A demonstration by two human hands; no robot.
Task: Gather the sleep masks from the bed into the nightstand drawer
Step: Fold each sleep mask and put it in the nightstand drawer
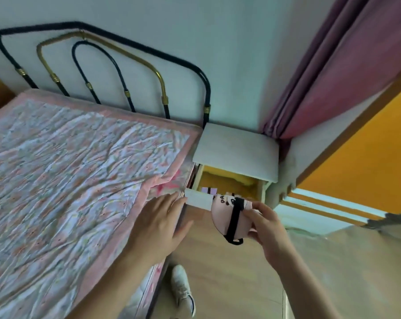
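Observation:
My right hand grips a folded pink sleep mask with a black strap, held just in front of the open nightstand drawer. The drawer has a white front and a yellow inside, and a lilac-and-black item lies near its front. My left hand hovers flat, fingers apart, over the bed's corner beside the drawer front, holding nothing. The pink floral quilt on the bed shows no other masks.
The white nightstand stands between the bed and a wall corner with a mauve curtain. A black and gold metal headboard runs behind the bed. My white shoe rests on the wooden floor below.

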